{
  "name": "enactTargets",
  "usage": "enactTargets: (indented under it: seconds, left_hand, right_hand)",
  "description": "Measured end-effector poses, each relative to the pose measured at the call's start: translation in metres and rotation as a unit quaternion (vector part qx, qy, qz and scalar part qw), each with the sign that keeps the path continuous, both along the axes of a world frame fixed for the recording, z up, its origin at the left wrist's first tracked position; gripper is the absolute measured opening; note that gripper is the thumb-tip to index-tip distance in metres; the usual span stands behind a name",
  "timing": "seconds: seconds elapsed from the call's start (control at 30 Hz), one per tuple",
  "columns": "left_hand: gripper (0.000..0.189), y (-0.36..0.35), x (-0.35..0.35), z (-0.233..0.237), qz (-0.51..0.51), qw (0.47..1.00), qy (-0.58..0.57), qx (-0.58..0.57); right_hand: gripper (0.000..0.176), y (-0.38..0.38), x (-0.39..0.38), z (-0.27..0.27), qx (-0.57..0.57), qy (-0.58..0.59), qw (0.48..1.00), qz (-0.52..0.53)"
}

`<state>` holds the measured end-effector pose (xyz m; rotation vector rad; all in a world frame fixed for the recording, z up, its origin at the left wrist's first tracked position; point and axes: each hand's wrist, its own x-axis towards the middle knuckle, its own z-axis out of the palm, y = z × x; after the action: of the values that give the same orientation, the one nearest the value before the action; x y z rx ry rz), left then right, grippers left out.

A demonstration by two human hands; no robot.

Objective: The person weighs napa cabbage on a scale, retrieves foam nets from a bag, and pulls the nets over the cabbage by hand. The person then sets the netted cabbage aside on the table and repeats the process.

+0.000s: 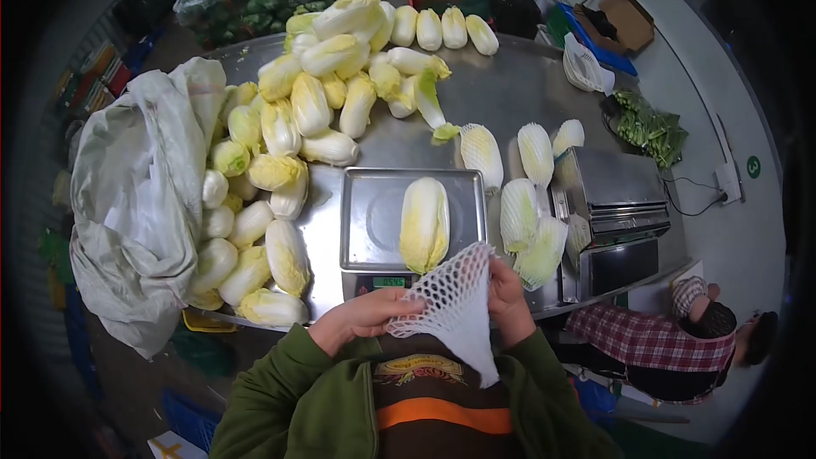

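Observation:
A napa cabbage (424, 223) lies lengthwise on the steel pan of a digital scale (374, 212). Just in front of it, both hands hold a white foam net sleeve (455, 302), stretched open at its top end near the cabbage's base. My left hand (361, 319) grips the sleeve's left edge. My right hand (507, 297) grips its right edge. The sleeve's tail hangs down toward my chest.
A large heap of bare cabbages (289, 127) covers the left and back of the steel table (510, 89). Netted cabbages (527, 204) lie right of the scale beside a metal machine (616, 204). A crumpled white sack (136, 195) hangs at left. A person in a plaid shirt (654, 340) crouches at lower right.

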<state>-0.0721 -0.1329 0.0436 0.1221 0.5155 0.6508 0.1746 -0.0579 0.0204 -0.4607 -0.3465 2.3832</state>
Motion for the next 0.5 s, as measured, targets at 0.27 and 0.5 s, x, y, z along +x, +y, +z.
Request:
enactTargets:
  seconds: [0.27, 0.5]
  left_hand:
    - [0.039, 0.130, -0.022, -0.024, 0.216, 0.715, 0.587, 0.312]
    - [0.057, 0.179, -0.013, -0.092, -0.004, 0.736, 0.660, 0.152]
  right_hand:
    - [0.039, 0.118, -0.039, -0.028, 0.402, -0.591, 0.682, -0.155]
    - [0.063, 0.164, -0.076, -0.095, 0.292, -0.755, 0.578, 0.098]
